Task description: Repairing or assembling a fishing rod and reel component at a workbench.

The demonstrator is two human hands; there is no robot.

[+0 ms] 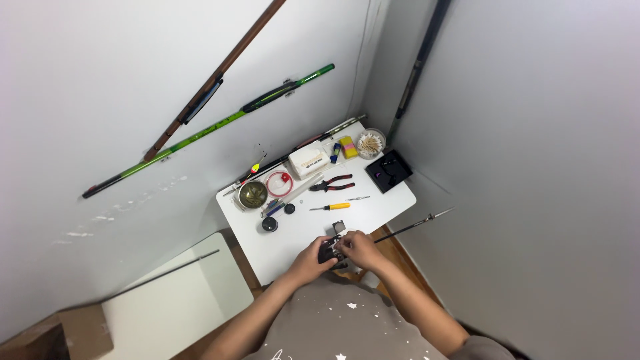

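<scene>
Both of my hands meet at the near edge of a small white table. My left hand and my right hand together grip a small black fishing reel, which is mostly hidden by my fingers. A small grey part lies on the table just beyond the reel. A thin dark rod runs from my right hand out over the table's right edge.
On the table lie a yellow-handled screwdriver, red-handled pliers, a white box, a round metal tin, a red line spool, a cup of sticks and a black tray. Fishing rods hang on the wall. A white board lies lower left.
</scene>
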